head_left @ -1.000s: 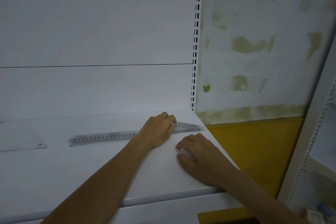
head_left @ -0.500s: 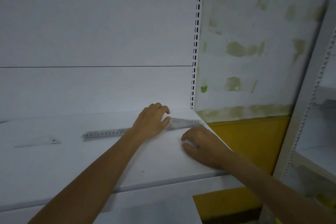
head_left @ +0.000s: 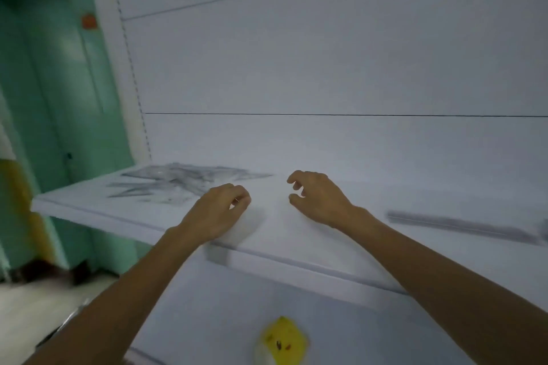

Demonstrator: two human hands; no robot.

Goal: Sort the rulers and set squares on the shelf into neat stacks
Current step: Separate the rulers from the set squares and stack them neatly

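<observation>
A: Left hand (head_left: 219, 210), over the front of the shelf (head_left: 296, 240): curled, thumb against fingertips; cannot tell whether pinching anything. Right hand (head_left: 320, 201): loosely curled, empty.

B: Jumbled rulers and set squares (head_left: 178, 184) at the shelf's left end; lone ruler (head_left: 462, 224) toward its right.

A: Best taken singly: slide flat, square edges together.

A yellow toy (head_left: 281, 341) lies low in view, a green wall (head_left: 44, 83) at left.
</observation>
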